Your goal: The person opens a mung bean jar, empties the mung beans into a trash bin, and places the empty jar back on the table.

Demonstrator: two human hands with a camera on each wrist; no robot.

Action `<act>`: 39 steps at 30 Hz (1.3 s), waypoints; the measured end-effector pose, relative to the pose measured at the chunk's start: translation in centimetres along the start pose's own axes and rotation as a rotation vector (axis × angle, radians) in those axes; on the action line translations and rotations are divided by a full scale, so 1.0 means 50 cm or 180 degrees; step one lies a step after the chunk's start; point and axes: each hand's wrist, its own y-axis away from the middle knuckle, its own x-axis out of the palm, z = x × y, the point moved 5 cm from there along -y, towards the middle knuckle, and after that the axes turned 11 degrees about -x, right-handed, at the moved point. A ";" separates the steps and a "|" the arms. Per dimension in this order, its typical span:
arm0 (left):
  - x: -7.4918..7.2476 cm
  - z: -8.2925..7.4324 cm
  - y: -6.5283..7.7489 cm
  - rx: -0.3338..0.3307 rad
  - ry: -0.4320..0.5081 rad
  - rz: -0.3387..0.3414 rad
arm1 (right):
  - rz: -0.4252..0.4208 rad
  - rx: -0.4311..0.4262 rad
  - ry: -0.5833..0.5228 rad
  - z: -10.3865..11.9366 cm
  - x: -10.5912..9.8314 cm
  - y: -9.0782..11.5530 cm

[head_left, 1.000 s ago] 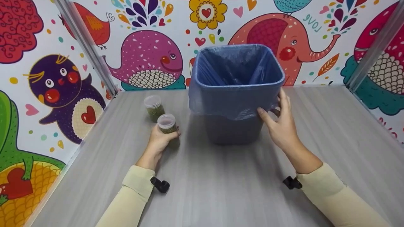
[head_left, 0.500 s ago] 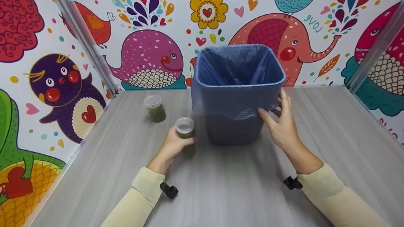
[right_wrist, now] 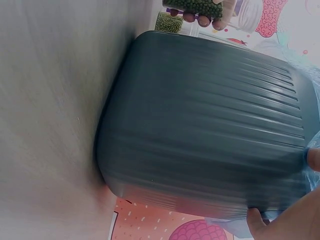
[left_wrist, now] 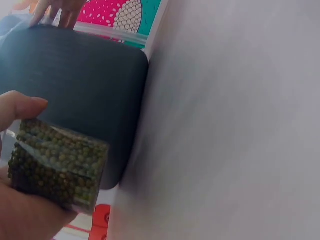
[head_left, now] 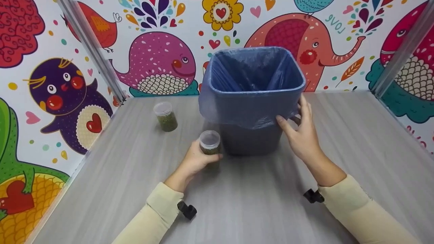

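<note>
My left hand (head_left: pixel 194 161) grips a clear plastic jar (head_left: pixel 210 144) partly filled with green beans, just left of the bin's front. In the left wrist view, the beans (left_wrist: pixel 57 162) fill the lower part of the jar, which looks lifted off the table. A dark trash can (head_left: pixel 251 140) stands upright, its rim wrapped in a bluish translucent liner bag (head_left: pixel 249 110). At the bin's right front corner, my right hand (head_left: pixel 303 137) holds the bin through the bag's edge, thumb in front and fingers along the side. Part of those fingers is hidden.
A second jar (head_left: pixel 166 118) of green beans stands on the grey table (head_left: pixel 257 203) toward the back left. Printed cartoon walls (head_left: pixel 162 64) close off the back and sides, with metal posts (head_left: pixel 91 47) at the corners.
My left hand has carried the jar rightward and slightly nearer to me, away from the second jar. My right hand and the bin have stayed in place.
</note>
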 end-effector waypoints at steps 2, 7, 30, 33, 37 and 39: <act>0.010 -0.004 0.005 0.0033 0.0019 0.0054 | 0.0002 0.0007 0.0004 0.000 0.001 0.000; 0.043 -0.012 0.013 0.0113 0.0141 0.0278 | -0.0005 0.0020 0.0013 0.002 0.000 -0.001; 0.149 -0.015 0.034 0.0106 0.0116 0.0566 | 0.0017 0.0025 0.0026 0.000 0.006 0.002; 0.153 -0.009 0.032 0.0049 0.0102 0.0570 | 0.0018 0.0004 0.0048 0.000 0.005 0.001; 0.157 0.003 0.030 -0.0014 0.0052 0.0580 | 0.0000 -0.0032 0.0080 0.000 0.001 -0.001; 0.159 0.009 0.030 -0.0028 0.0021 0.0571 | -0.0002 -0.0037 0.0084 0.000 0.001 -0.002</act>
